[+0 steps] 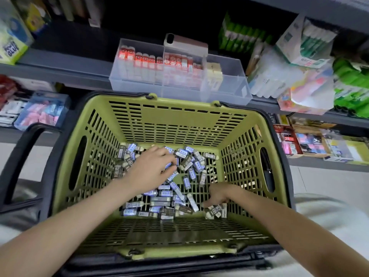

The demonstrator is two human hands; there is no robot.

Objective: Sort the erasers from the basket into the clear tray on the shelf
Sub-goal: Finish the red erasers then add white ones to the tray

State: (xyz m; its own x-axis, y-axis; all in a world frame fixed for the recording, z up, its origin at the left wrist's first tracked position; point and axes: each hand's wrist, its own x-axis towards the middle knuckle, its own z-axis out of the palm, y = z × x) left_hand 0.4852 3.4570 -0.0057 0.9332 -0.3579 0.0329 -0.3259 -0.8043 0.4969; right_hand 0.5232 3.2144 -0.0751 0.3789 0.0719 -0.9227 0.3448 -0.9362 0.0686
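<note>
Both hands are down in the basket [179, 105], gathering. My right hand [218, 193] curls round a small clump of erasers [187, 163] at the near right of the floor. My left hand [151, 168] lies fingers-down on the pile; can't tell if it has any gripped.

To do it well: close on a few at once with long sides together, lift clear of the rim, then go up to the tray [225, 86] on the shelf [60, 74] just behind the basket. Its right compartment looks bare.

Erasers: small blocks in dark or blue-white sleeves, some marked 2B, white ends showing. They lie loose, and many are left.
</note>
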